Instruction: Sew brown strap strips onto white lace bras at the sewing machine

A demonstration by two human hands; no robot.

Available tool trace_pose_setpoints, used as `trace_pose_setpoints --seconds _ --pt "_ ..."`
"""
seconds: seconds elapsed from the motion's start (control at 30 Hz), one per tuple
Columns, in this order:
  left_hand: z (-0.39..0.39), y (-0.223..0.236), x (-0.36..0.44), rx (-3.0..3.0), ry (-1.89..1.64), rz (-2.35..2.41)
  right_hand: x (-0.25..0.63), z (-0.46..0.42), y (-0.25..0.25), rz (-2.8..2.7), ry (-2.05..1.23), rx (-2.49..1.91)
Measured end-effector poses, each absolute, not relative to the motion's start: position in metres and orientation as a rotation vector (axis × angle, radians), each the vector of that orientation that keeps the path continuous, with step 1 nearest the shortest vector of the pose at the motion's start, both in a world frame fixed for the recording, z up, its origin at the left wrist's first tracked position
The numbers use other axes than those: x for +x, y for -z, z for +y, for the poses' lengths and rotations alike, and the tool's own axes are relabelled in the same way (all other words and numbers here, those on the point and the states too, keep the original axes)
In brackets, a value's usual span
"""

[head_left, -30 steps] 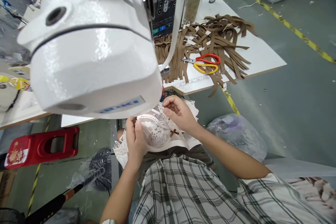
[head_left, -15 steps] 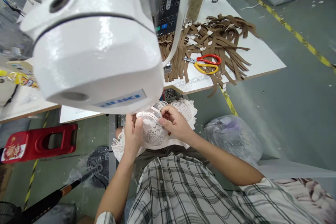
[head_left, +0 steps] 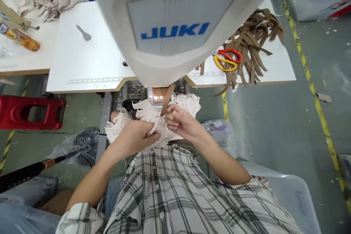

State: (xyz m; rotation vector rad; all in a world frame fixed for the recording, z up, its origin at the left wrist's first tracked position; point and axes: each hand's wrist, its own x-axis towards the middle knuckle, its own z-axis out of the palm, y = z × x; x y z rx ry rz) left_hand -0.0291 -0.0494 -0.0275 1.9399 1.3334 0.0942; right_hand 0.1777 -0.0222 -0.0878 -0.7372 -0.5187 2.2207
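Head view, change: the head had tipped forward, so the sewing machine (head_left: 175, 25) filled the top of the frame, where half a second before it sat off to the left
Left hand (head_left: 134, 139): had slid lower and closed on the near edge of the white lace garment (head_left: 153, 117)
Right hand (head_left: 182, 122): just beside the left, fingertips pinching the lace where a brown strap (head_left: 165, 103) hung down just above them
Garment: held in the lap, directly under the machine head
Meaning: the strap had apparently been brought to the lace for joining
Beyond the right hand: scissors (head_left: 227, 58) among brown strips (head_left: 252, 40) on the table (head_left: 276, 69)

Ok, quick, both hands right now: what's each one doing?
Left hand: closed on the white lace garment in the lap.
Right hand: fingers pinched on the same lace garment, beside the brown strap.
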Motion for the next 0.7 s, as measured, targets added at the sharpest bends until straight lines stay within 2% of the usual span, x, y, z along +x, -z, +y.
trace_pose_setpoints --seconds 0.23,0.33,0.53,0.6,0.7 --pt "-0.062 0.034 -0.039 2.051 -0.074 1.167 0.169 -0.031 0.080 -0.762 -2.199 -0.823" --pt "-0.069 0.039 -0.041 2.102 -0.110 1.252 0.170 -0.039 0.071 -1.061 -2.021 -0.851" --pt "-0.078 0.057 -0.039 2.339 -0.715 1.531 0.183 -0.073 0.061 -1.859 -1.203 -0.683" --pt "-0.080 0.062 -0.040 2.425 -0.938 1.552 0.183 -0.083 0.062 -1.958 -1.111 -0.634" --pt "-0.081 0.063 -0.043 2.515 -1.160 1.547 0.176 -0.092 0.063 -1.978 -1.278 -0.770"
